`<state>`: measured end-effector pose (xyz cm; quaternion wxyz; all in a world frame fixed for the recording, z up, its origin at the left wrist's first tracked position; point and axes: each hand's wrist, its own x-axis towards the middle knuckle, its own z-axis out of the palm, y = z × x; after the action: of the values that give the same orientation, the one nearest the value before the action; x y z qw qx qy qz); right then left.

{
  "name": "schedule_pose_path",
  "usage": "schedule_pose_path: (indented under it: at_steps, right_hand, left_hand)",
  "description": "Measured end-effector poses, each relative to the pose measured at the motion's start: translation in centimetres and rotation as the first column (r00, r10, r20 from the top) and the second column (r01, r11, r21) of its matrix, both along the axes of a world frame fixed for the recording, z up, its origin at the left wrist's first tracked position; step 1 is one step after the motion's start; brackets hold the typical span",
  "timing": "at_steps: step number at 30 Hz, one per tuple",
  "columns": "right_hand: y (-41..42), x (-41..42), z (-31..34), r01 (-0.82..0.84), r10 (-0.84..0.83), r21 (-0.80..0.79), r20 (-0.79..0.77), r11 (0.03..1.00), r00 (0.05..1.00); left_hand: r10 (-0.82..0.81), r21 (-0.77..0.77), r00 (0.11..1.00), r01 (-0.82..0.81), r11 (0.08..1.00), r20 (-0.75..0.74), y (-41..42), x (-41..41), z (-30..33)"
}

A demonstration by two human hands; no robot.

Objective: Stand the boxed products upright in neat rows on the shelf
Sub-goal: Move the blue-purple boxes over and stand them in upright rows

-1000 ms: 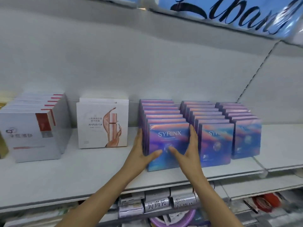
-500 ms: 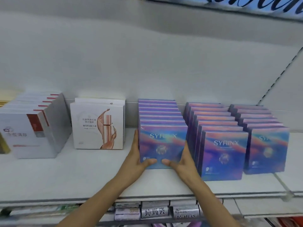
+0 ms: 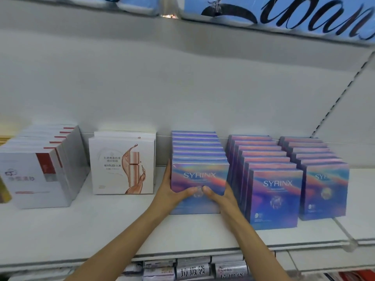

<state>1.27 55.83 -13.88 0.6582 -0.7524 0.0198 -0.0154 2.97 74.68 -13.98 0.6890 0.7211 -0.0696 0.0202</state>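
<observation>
Three rows of iridescent purple-blue SYRINX boxes stand upright on the white shelf (image 3: 101, 226). The left row (image 3: 199, 157) is clasped from both sides. My left hand (image 3: 172, 191) presses its left face, thumb across the front box. My right hand (image 3: 222, 194) sits on its right side, in the gap before the middle row (image 3: 276, 197), thumb on the front. The right row (image 3: 324, 191) stands untouched. The left row's front sits further back than the other two.
A short row of white MARUBI boxes (image 3: 122, 165) stands left of my hands, and a row of white-and-red boxes (image 3: 36, 175) further left. A blue lettered banner (image 3: 284, 15) hangs above. Packaged goods (image 3: 192, 270) fill the lower shelf.
Both hands have slid lower on the left SYRINX row, thumbs meeting on the front box, and the row has gone back from the shelf edge. The camera view shifted.
</observation>
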Motion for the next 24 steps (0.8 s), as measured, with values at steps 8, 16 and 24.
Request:
schedule_pose_path:
  at_steps: [8, 16, 24]
  right_hand:
    - [0.6, -0.4, 0.3, 0.035, -0.032, -0.069, 0.049, 0.997, 0.998]
    - [0.1, -1.3, 1.2, 0.018, 0.013, -0.168, 0.181, 0.986, 0.983]
    - [-6.3, -5.8, 4.0, 0.06, 0.188, -0.432, 0.506, 0.9, 0.842]
  left_hand:
    - [0.046, 0.024, 0.998, -0.047, 0.999, 0.049, -0.1, -0.6, 0.2]
    - [0.303, -0.019, 0.943, -0.303, 0.953, 0.14, -1.8, -3.2, 0.3]
    - [0.36, 0.101, 0.667, -0.547, 0.831, 0.652, -9.5, -8.4, 2.8]
